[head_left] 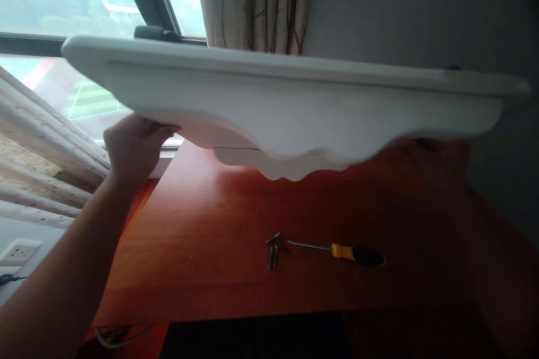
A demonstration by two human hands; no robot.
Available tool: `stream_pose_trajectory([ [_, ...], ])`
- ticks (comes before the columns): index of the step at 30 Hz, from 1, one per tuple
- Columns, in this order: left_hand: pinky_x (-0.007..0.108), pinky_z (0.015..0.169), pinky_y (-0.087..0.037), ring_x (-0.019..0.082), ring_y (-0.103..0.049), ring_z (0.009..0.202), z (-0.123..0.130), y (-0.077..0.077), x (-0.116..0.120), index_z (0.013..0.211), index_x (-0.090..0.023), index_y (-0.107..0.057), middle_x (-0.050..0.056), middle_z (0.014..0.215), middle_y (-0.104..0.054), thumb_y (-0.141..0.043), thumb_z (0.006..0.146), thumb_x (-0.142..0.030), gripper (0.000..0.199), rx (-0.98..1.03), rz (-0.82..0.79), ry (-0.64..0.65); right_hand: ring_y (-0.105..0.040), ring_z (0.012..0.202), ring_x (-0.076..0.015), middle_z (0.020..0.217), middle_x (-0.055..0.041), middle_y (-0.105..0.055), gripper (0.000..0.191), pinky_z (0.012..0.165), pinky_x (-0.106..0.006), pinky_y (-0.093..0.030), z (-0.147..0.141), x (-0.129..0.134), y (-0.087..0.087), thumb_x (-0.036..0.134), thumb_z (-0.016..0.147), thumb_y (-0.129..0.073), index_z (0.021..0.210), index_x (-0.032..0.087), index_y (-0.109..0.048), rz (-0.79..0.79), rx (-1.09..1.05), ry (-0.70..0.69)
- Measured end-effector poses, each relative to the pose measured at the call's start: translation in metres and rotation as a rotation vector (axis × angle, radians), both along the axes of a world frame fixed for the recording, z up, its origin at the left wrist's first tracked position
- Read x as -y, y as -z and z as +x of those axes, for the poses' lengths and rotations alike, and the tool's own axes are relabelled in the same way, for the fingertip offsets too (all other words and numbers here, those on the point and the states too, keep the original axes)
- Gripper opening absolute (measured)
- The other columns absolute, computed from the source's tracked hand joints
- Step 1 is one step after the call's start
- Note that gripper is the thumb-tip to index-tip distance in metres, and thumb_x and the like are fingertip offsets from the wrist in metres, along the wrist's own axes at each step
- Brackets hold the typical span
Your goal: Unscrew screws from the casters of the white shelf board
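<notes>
A white board with a scalloped skirt (295, 106), like a small tabletop or shelf, is tilted up above the desk. Behind its wavy front edge shows another scalloped white edge (278, 169). My left hand (137, 146) grips the piece from below at its left side, thumb and fingers closed on the lower edge. At the right side, in shadow, my right hand (442, 160) is closed on the same lower edge, its fingers partly hidden. On the desk lie several metal screws (275, 249) and a yellow-and-black screwdriver (353, 253), its tip toward the screws.
The reddish-brown wooden desk (202, 269) spans the view below. A window (63, 0) and patterned curtains (252, 0) stand behind and to the left. A grey wall (400, 11) rises behind on the right. A wall socket (20, 251) and a cable (122, 342) are at lower left.
</notes>
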State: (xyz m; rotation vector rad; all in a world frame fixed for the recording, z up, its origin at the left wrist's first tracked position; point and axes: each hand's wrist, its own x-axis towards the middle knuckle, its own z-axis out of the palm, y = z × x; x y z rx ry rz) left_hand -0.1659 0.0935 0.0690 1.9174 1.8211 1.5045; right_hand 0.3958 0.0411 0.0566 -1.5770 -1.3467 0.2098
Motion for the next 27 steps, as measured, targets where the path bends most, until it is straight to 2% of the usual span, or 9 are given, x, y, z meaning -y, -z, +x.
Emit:
stream_pose_trajectory([
  [2, 0.033, 0.089, -0.056, 0.018, -0.067, 0.09, 0.003, -0.005, -0.002, 0.109, -0.005, -0.071, 0.005, 0.104, -0.076, -0.078, 0.081, -0.035, 0.041, 0.095, 0.092, 0.065, -0.062, 0.072, -0.0151, 0.082, -0.0065, -0.071, 0.03, 0.067, -0.031, -0.048, -0.002, 0.0, -0.011, 0.039, 0.08, -0.078, 0.094, 0.013, -0.074, 0.074, -0.01, 0.021],
  [3, 0.033, 0.089, -0.056, 0.017, -0.067, 0.09, 0.004, -0.006, -0.003, 0.113, -0.005, -0.07, 0.006, 0.105, -0.076, -0.078, 0.081, -0.034, 0.044, 0.14, 0.117, 0.118, -0.059, 0.066, -0.0128, 0.077, -0.0054, -0.071, 0.029, 0.065, -0.03, -0.047, -0.004, -0.002, -0.014, 0.037, 0.076, -0.08, 0.093, 0.013, -0.074, 0.113, -0.026, 0.012],
  [6, 0.033, 0.088, -0.055, 0.016, -0.066, 0.089, 0.008, -0.002, -0.007, 0.127, -0.005, -0.066, 0.007, 0.109, -0.076, -0.077, 0.084, -0.033, 0.052, 0.221, 0.112, 0.236, -0.06, 0.069, -0.0106, 0.09, -0.0068, -0.074, 0.032, 0.071, -0.029, -0.049, -0.011, -0.013, -0.012, 0.032, 0.076, -0.081, 0.101, 0.013, -0.075, 0.171, -0.153, -0.107],
  [9, 0.028, 0.08, -0.054, 0.014, -0.065, 0.084, 0.01, 0.01, -0.008, 0.13, -0.008, -0.065, 0.007, 0.107, -0.076, -0.075, 0.086, -0.039, 0.055, 0.307, 0.047, 0.275, -0.065, 0.08, -0.0122, 0.101, -0.0082, -0.075, 0.033, 0.082, -0.031, -0.05, -0.015, -0.027, 0.003, 0.033, 0.079, -0.079, 0.104, 0.013, -0.073, 0.136, -0.305, -0.203],
  [12, 0.026, 0.075, -0.052, 0.014, -0.063, 0.082, 0.009, 0.024, -0.006, 0.129, -0.008, -0.066, 0.007, 0.106, -0.075, -0.075, 0.083, -0.047, 0.06, 0.365, -0.084, 0.248, -0.065, 0.083, -0.0145, 0.101, -0.0081, -0.074, 0.036, 0.083, -0.031, -0.051, -0.016, -0.037, 0.022, 0.038, 0.08, -0.077, 0.105, 0.013, -0.071, 0.037, -0.394, -0.201],
  [17, 0.025, 0.067, -0.049, 0.014, -0.061, 0.076, 0.006, 0.038, -0.004, 0.117, -0.007, -0.073, 0.007, 0.099, -0.075, -0.074, 0.08, -0.048, 0.054, 0.37, -0.288, 0.177, -0.057, 0.065, -0.0131, 0.077, -0.0034, -0.069, 0.035, 0.06, -0.026, -0.045, -0.017, -0.04, 0.047, 0.046, 0.078, -0.075, 0.089, 0.014, -0.07, -0.095, -0.398, -0.139],
  [22, 0.025, 0.059, -0.045, 0.015, -0.058, 0.069, 0.006, 0.046, -0.004, 0.107, -0.008, -0.076, 0.005, 0.087, -0.074, -0.072, 0.079, -0.046, 0.047, 0.308, -0.464, 0.083, -0.049, 0.053, -0.0131, 0.06, 0.0001, -0.06, 0.032, 0.047, -0.025, -0.036, -0.017, -0.039, 0.061, 0.049, 0.071, -0.077, 0.071, 0.018, -0.067, -0.256, -0.366, -0.071],
  [25, 0.025, 0.058, -0.044, 0.016, -0.059, 0.07, 0.007, 0.05, -0.003, 0.1, -0.01, -0.078, 0.005, 0.086, -0.074, -0.072, 0.077, -0.046, 0.043, 0.268, -0.51, 0.041, -0.05, 0.053, -0.0142, 0.059, -0.0003, -0.06, 0.029, 0.046, -0.025, -0.035, -0.021, -0.036, 0.066, 0.047, 0.069, -0.076, 0.068, 0.02, -0.067, -0.339, -0.378, -0.032],
  [27, 0.025, 0.06, -0.045, 0.017, -0.06, 0.071, 0.007, 0.053, -0.001, 0.103, -0.011, -0.077, 0.005, 0.089, -0.075, -0.071, 0.078, -0.048, 0.045, 0.243, -0.539, 0.028, -0.051, 0.054, -0.0146, 0.061, -0.0014, -0.062, 0.027, 0.046, -0.026, -0.037, -0.024, -0.033, 0.07, 0.046, 0.069, -0.075, 0.068, 0.02, -0.067, -0.363, -0.402, -0.029],
])
